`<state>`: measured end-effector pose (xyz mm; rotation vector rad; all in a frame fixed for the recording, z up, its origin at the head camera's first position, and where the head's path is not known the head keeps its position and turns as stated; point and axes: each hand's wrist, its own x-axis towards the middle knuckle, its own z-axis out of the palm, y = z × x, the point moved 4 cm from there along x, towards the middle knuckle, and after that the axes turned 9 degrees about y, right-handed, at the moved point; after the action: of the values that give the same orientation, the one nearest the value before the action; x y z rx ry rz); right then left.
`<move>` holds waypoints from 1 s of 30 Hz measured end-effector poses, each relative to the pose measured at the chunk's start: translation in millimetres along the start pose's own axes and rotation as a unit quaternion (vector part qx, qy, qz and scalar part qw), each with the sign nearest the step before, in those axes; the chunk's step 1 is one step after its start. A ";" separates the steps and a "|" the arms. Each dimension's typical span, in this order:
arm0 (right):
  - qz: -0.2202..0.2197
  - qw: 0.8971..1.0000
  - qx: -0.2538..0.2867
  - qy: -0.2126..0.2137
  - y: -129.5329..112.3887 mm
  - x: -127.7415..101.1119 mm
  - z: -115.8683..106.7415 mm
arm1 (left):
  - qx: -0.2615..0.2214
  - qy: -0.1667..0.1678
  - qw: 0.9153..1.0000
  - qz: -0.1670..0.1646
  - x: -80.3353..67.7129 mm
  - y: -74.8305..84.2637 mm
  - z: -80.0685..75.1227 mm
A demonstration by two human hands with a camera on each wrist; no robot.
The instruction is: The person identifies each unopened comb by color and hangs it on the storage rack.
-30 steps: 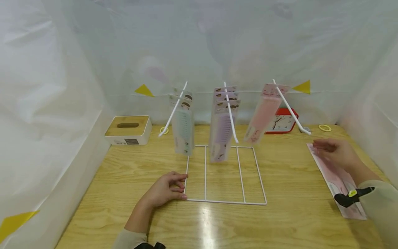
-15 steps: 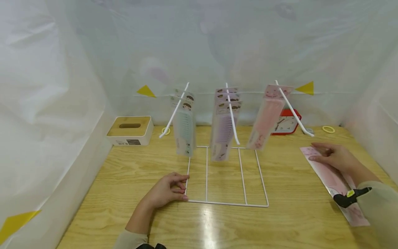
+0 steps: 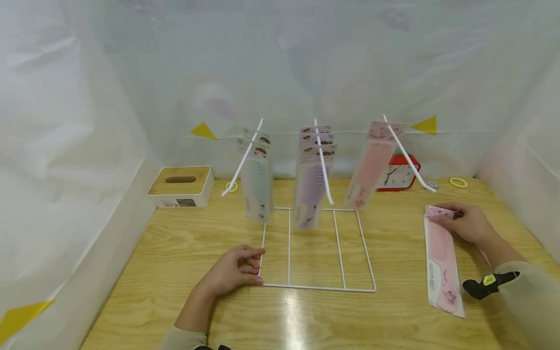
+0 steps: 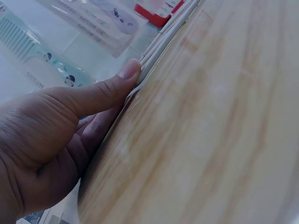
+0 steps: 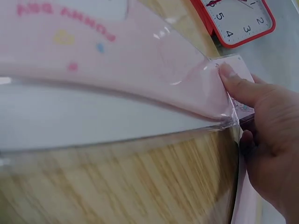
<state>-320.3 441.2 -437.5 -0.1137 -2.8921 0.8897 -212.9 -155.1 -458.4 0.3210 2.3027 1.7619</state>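
A white wire rack stands mid-table with three slanted hooks. Packaged combs hang from them: teal, purple, pink. My left hand holds the rack base at its front left corner. Its thumb lies along the wire, with the fingers curled beneath. My right hand pinches the top end of a pink comb package at the right. In the right wrist view the thumb presses on the package's corner, which is raised off the wood.
A red clock stands behind the rack at the right. A wood-topped tissue box sits at the back left. Two yellow rings lie near the back wall. White sheeting walls the table in on three sides.
My right hand has taken hold of the pink package's top end and swung it leftward, so it now runs toward me. The left hand has stayed on the rack.
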 end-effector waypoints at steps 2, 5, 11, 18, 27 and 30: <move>0.003 1.000 0.021 0.017 -1.8 -3.5 -1.3 | 0.004 0.001 1.000 0.000 0.4 -0.2 -0.1; 0.004 0.998 0.059 0.035 -6.3 -7.9 -4.1 | 0.008 0.001 1.000 -0.001 0.9 -1.0 -0.2; 0.023 0.994 0.104 0.029 -18.1 -17.9 -13.1 | -0.004 -0.002 1.000 -0.006 0.5 -2.1 0.0; 0.036 0.970 0.241 0.023 -48.0 -35.7 -34.6 | 0.008 0.001 1.000 0.006 0.7 0.2 0.5; -0.031 0.928 0.366 0.063 -109.1 -69.2 -63.5 | 0.002 -0.004 1.000 0.001 0.4 -1.5 1.2; -0.086 0.891 0.441 0.070 -132.7 -83.4 -70.0 | 0.004 -0.002 1.000 0.004 -0.1 -1.1 -0.1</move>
<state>-233.6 361.8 -312.4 0.1525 -2.0553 1.9266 -212.9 -155.5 -459.4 0.3350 2.3103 1.7545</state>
